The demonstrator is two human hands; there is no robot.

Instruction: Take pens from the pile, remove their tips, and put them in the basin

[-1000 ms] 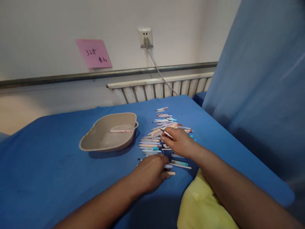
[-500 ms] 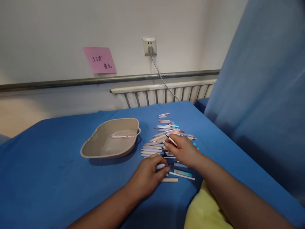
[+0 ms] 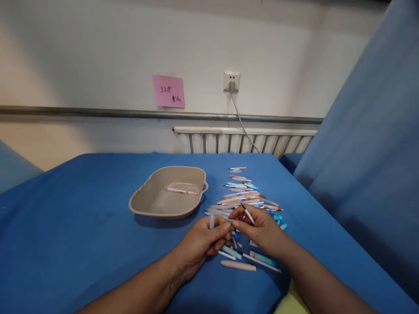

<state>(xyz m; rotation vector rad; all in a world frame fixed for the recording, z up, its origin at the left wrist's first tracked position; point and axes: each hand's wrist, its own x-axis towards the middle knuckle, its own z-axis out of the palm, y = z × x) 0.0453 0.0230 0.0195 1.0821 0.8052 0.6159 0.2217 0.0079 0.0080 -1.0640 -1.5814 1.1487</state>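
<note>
My left hand (image 3: 204,235) is closed around a pale lavender pen barrel (image 3: 212,221), whose rounded end sticks up between thumb and fingers. Close against it, my right hand (image 3: 265,226) grips a white pen refill (image 3: 248,214) with a dark tip, slanting up to the left. The fingertips of both hands meet over the pens; whatever small part is pinched there is mostly hidden. Under and beyond the hands lie many pen parts (image 3: 234,199) in loose rows. Nearer me are a cream pen barrel (image 3: 238,265), a teal-and-white barrel (image 3: 262,258) and a white stick (image 3: 262,263).
A beige basin (image 3: 153,213) stands left of the pens, with one white-and-red pen (image 3: 180,190) inside. Blue cloth (image 3: 98,226) covers the surface. Behind are a bed rail (image 3: 242,131), a socket with a cord (image 3: 231,82) and a pink note (image 3: 169,91). A blue curtain (image 3: 366,131) hangs at the right.
My right hand has come down toward my left, and their fingertips now meet. The lavender barrel has turned upright in my left hand. The view has shifted, moving the scene rightward and down.
</note>
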